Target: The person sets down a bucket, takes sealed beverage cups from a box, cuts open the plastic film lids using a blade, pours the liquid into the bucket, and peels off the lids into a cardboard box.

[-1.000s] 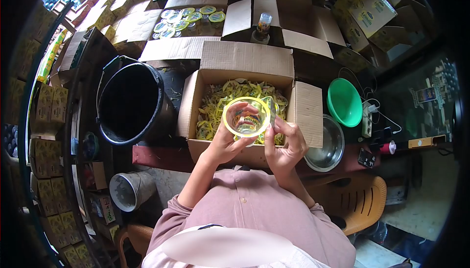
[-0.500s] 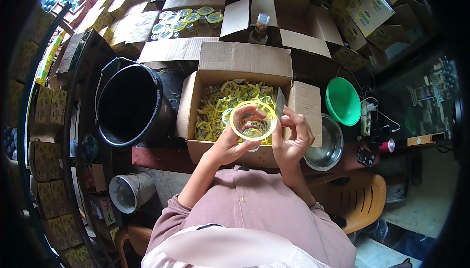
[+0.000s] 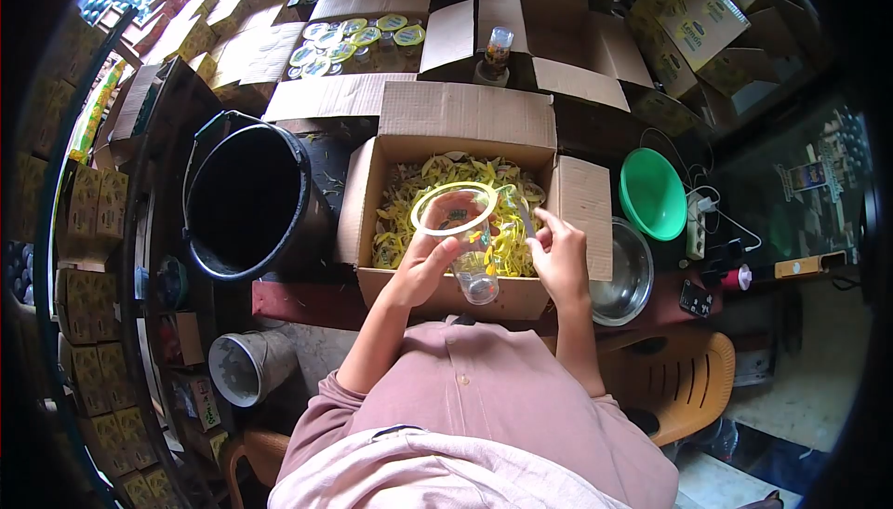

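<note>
The left grip (image 3: 419,269) is wrapped round the clear cup (image 3: 474,262), which hangs tilted over the scraps (image 3: 507,234) in the open box (image 3: 446,288). Its mouth points up and away, and its long axis runs down toward the person and slightly right, the base lying in front of the near wall. The right grip (image 3: 565,253) pinches a thin blade (image 3: 528,219) that points away and slightly left; a gap parts it from the cup's side. Flaps spread out at the far and right edges; the bucket (image 3: 246,197) stands left, the green bowl (image 3: 653,194) right, both apart from the cup.
</note>
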A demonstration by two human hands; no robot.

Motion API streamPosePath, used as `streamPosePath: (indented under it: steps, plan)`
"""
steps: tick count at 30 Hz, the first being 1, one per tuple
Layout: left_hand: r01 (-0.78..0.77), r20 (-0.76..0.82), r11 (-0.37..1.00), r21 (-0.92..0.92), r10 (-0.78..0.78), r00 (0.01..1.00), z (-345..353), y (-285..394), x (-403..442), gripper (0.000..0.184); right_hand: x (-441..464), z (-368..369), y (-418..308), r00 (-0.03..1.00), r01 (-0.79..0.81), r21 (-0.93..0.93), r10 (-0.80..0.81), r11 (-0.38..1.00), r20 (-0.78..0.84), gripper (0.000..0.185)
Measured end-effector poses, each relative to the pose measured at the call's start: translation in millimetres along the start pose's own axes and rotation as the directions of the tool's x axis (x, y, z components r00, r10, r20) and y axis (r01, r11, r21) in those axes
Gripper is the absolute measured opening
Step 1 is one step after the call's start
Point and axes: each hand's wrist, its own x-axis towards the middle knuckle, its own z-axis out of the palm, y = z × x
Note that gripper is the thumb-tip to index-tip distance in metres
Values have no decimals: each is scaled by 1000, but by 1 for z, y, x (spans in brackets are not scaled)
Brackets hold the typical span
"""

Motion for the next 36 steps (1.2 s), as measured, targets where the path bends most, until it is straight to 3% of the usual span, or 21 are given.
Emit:
streamPosePath:
  steps: [2, 8, 12, 17, 19, 22, 25, 26, 27, 28, 30, 31, 32, 35, 36]
  plan:
    - [-7, -2, 1000, -1, 7, 1000, -2, -1, 0, 58, 0, 1, 7, 999, -33, 50, 35, 998, -34, 38]
    - [-202, 9, 882, 426, 219, 976, 5, 8, 4, 69, -7, -4, 26, 981, -56, 148, 83, 987, -178, 37]
    - [-256, 21, 742, 619, 311, 950, -4, 6, 0, 74, -25, 4, 80, 950, -183, 224, 231, 957, -211, 36]
    - [-220, -27, 702, 678, 323, 946, 0, 13, 0, 72, -57, 11, 106, 895, -366, 417, 437, 832, -85, 48]
    - [-202, -63, 711, 674, 328, 942, 0, 13, -2, 72, -64, 19, 116, 887, -350, 472, 448, 809, -109, 49]
    - [-219, -28, 614, 758, 366, 930, 1, 23, -3, 72, -68, 24, 124, 885, -331, 478, 443, 814, -142, 49]
    - [-249, -129, 722, 645, 424, 896, -13, 25, -10, 70, -69, 28, 130, 878, -335, 430, 444, 838, -181, 48]
    - [-259, -162, 742, 619, 443, 882, -17, 29, -11, 69, -70, 30, 136, 893, -305, 333, 390, 892, -227, 48]
    - [-353, -193, 792, 498, 498, 845, -20, 35, -11, 64, -70, 29, 134, 885, -314, 324, 399, 893, -241, 49]
    - [-303, -206, 764, 569, 490, 847, -27, 47, -18, 65, -70, 28, 131, 878, -321, 316, 406, 893, -254, 49]
    - [-373, -385, 882, 289, 464, 798, -46, 54, -27, 66, -71, 27, 129, 882, -323, 195, 369, 926, -292, 51]
    - [-407, -418, 880, 244, 475, 775, -55, 62, -31, 67, -70, 23, 119, 880, -289, 90, 301, 953, -367, 52]
    - [-482, -511, 876, 36, 430, 744, -64, 70, -33, 61, -67, 19, 109, 872, -254, -16, 222, 967, -436, 52]
    - [-613, -684, 713, -339, 261, 681, -93, 97, -44, 64, -53, 17, 72, 860, -163, -79, 102, 983, -500, 48]
    - [-607, -618, 471, -640, 153, 771, -109, 104, -51, 60, -44, 18, 50, 874, -94, -65, 51, 994, -483, 46]
